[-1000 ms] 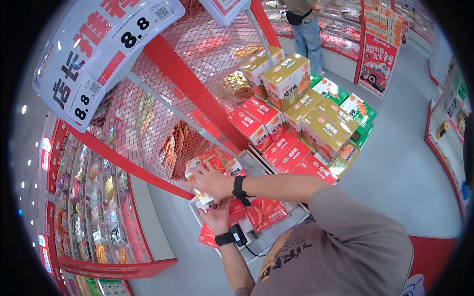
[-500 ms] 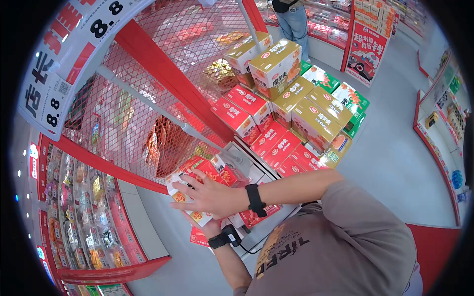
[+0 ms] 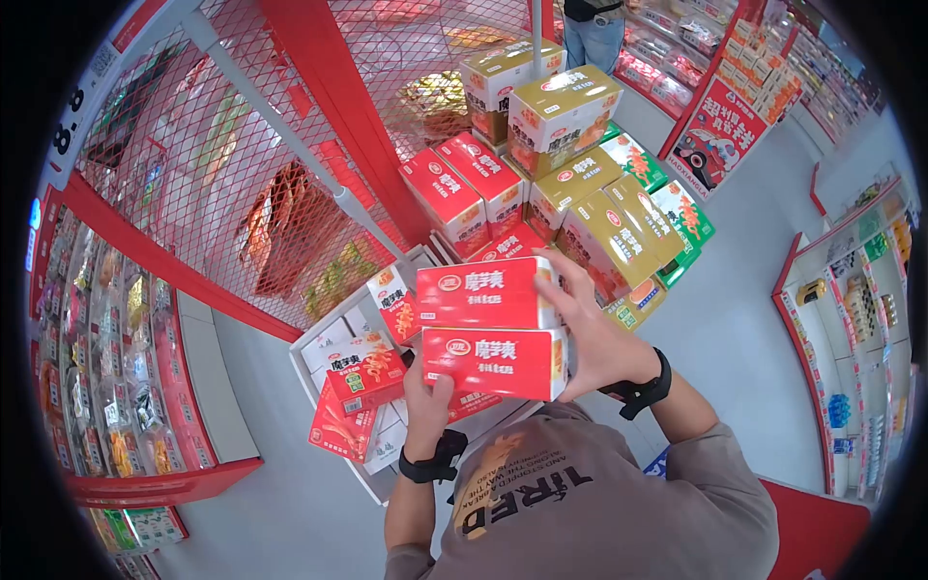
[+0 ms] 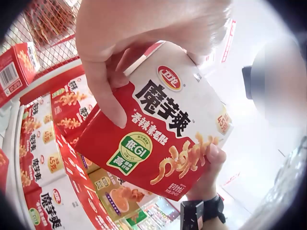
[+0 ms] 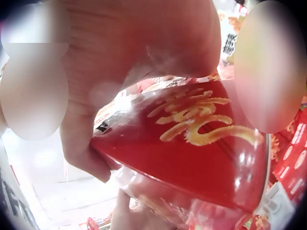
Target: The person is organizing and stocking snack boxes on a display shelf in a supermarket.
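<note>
Two red-and-white boxes, one (image 3: 481,293) beside the other (image 3: 495,362), are held together above the display's near end in the head view. My left hand (image 3: 425,411) grips their left end, thumb on the nearer box. At the right end, my right hand (image 3: 609,333) curls its fingers round them. The left wrist view shows the left hand (image 4: 144,38) bent over a box (image 4: 163,120), with the other hand on its far edge. In the right wrist view, the right hand (image 5: 139,43) holds a glossy red box (image 5: 192,153).
Stacked red boxes (image 3: 445,188), gold boxes (image 3: 565,111) and green boxes (image 3: 681,217) stand beyond the hands. More boxes (image 3: 367,367) lie at the left in the white-edged display (image 3: 324,333). A wire-mesh bin (image 3: 232,164) stands behind; a person (image 3: 592,39) is at the top.
The hands have moved from the boxes at the display's left end to the right, and now hold two red boxes raised between them. The arms no longer overlap, and the head view has shifted.
</note>
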Action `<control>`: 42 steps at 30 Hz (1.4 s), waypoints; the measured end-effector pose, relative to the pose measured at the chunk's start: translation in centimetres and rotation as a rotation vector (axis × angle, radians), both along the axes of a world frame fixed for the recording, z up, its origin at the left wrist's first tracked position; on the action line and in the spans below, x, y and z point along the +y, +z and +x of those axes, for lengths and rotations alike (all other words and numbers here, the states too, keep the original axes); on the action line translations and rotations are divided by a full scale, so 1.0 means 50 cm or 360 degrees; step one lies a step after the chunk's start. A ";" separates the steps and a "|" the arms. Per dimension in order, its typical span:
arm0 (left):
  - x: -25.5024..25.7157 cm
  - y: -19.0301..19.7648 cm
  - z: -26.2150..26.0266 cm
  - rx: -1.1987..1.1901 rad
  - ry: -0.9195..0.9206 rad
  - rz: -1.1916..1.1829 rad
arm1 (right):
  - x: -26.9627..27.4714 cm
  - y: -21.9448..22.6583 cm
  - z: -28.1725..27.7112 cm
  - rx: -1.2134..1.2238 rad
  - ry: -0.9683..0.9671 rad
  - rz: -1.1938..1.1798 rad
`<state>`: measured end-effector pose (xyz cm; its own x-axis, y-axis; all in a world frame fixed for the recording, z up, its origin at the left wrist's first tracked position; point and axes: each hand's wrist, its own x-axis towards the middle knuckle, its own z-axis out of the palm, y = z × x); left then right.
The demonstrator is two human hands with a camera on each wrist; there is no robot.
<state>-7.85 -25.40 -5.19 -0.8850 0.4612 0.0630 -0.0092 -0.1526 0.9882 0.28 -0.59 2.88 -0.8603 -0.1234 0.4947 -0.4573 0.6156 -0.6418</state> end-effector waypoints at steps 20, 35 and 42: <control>0.140 -0.030 -0.021 0.0722 -0.0777 -0.0915 | 0.031 -0.172 0.148 -0.0740 -0.0642 -0.0277; 0.209 -0.076 -0.053 0.0631 -0.0058 -0.0766 | 0.058 -0.183 -0.043 -0.0366 -0.1134 -0.0059; 0.237 -0.068 -0.044 0.0664 0.0066 -0.0679 | 0.021 -0.157 -0.003 -0.0837 -0.1084 -0.0018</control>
